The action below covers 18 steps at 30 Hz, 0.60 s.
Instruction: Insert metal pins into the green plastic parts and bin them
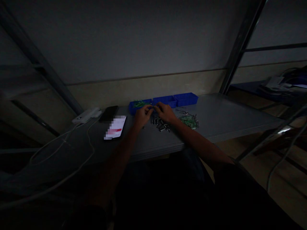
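Observation:
The scene is very dark. My left hand (143,115) and my right hand (166,112) meet over a pile of small dark metal cylinders (161,124) on a grey table (227,115). Their fingertips come together in front of the left blue bin (138,105), which holds green parts. Both hands have curled fingers pinched on something too small to make out. A heap of small green parts with metal pins (190,120) lies just right of my right hand.
Two more blue bins (168,100) (186,98) stand in a row along the wall. A lit phone (116,127), a dark phone (109,113) and a white charger (86,115) with cables lie at the left. Metal frame posts rise on both sides.

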### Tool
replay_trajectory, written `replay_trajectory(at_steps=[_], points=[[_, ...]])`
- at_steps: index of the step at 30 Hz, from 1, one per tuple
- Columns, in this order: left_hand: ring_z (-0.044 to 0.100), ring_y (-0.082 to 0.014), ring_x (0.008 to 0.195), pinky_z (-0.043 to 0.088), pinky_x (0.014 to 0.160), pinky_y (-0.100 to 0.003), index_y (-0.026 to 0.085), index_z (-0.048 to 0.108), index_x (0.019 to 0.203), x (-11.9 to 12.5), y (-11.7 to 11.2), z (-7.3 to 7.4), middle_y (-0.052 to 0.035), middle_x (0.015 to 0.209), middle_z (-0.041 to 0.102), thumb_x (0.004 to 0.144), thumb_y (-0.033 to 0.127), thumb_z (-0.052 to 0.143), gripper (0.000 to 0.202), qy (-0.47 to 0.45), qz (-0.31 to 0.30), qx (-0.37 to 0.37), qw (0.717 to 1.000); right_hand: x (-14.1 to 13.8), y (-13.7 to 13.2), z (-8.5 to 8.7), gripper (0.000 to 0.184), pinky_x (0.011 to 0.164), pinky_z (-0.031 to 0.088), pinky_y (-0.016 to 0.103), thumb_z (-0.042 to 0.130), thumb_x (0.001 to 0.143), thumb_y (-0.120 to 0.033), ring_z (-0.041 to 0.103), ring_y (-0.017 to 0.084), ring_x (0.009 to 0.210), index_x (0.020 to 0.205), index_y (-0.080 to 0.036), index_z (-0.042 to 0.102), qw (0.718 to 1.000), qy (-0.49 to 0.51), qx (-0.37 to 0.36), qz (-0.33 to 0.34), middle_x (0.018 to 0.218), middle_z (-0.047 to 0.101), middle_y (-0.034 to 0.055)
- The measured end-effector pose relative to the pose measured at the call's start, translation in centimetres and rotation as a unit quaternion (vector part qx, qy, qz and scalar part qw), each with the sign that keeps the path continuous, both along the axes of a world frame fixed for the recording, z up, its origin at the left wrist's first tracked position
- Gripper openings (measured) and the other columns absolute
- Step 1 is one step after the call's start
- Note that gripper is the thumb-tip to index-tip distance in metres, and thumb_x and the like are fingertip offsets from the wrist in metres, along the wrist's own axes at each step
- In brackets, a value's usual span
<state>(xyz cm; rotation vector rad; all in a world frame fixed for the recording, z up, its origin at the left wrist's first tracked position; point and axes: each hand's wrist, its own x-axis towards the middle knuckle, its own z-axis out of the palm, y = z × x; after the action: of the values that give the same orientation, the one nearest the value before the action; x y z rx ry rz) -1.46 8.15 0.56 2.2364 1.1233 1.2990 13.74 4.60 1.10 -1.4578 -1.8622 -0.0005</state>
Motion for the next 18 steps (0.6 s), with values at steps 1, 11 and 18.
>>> replay_trajectory(at_steps=[1,11,18], points=[[0.062,-0.0164,0.066,0.046,0.066,-0.027,0.017,0.064,0.099,0.0,0.0,0.0,-0.0016,0.069,0.065,0.081,0.027,0.056,0.022,-0.009,-0.008,0.003,1.0,0.0,0.1,0.0,0.034,0.069,0.04,0.025,0.038,0.095,-0.039,0.061,0.016,0.074,0.104,-0.016,0.061,1.0,0.002,0.0,0.001,0.084,0.069,0.0058],[0.064,-0.0166,0.072,0.046,0.07,-0.028,0.019,0.059,0.094,-0.1,0.4,-0.2,-0.0012,0.071,0.064,0.084,0.021,0.052,0.013,-0.031,-0.006,0.006,0.999,0.3,-0.8,0.4,0.043,0.074,0.044,0.028,0.046,0.09,-0.032,0.064,0.022,0.092,0.131,-0.018,0.044,0.995,-0.098,0.018,0.023,0.11,0.067,0.0101],[0.058,-0.0159,0.063,0.044,0.066,-0.028,0.018,0.058,0.088,0.0,0.5,-0.5,-0.0009,0.065,0.06,0.088,0.028,0.046,0.016,-0.016,-0.012,-0.005,1.0,0.2,-1.1,0.8,0.034,0.079,0.045,0.029,0.034,0.095,-0.027,0.061,0.023,0.103,0.124,-0.02,0.05,0.987,-0.16,0.016,0.012,0.123,0.062,0.0111]])
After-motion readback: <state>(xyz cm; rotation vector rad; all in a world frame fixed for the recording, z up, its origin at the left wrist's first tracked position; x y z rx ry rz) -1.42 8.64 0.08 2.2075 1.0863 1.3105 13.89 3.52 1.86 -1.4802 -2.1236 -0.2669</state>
